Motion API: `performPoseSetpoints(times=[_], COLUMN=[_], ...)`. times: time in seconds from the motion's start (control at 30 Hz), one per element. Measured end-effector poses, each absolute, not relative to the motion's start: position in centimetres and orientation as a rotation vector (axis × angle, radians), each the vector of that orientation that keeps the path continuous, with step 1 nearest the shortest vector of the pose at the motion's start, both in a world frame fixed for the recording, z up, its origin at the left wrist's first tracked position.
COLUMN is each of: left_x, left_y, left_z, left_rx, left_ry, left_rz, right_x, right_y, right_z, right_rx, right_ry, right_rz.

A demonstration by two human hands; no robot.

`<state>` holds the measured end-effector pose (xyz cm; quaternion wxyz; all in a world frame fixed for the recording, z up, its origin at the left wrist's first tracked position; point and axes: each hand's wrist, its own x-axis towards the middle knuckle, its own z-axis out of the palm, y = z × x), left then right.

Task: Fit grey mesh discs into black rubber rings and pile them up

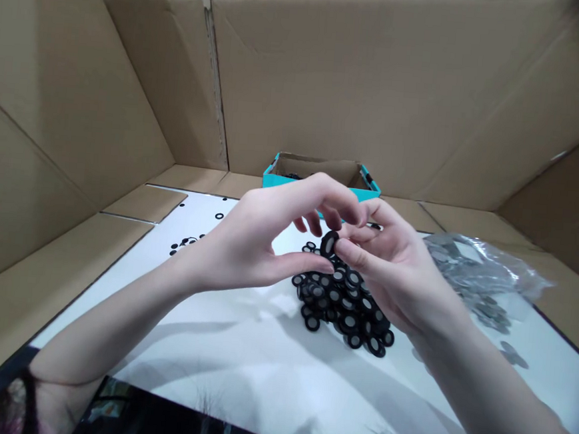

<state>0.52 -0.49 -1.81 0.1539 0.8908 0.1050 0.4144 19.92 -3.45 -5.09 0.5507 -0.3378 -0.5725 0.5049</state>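
My right hand pinches a disc by its right edge, at the tip of my thumb. My left hand curves about it, thumb and fingers apart, thumb lower, fingers higher. The disc is tilted, above the pile; it looks round, thick-rimmed and black, with a greyish middle.

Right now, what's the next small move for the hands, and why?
Probably close the left hand gently to steady the black ring: the right hand pinches it near the pile of pale-centred black rings, while the left thumb and fingers stand apart close by.
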Motion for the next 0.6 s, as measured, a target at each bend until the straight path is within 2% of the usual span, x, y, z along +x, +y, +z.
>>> performPoseSetpoints(times=[0.2,0.6], left_x=[0.33,0.28], left_y=[-0.66,-0.76], left_z=[-1.64,-1.85], left_rx=[2.647,2.657], left_ry=[0.209,0.189], left_rz=[1.289,1.204], right_x=[19.88,19.72], right_y=[-3.46,-3.71], right_z=[-4.93,-5.20], right_rx=[-0.826,-0.726], right_ry=[-1.327,-1.324], right_rz=[1.403,1.509])
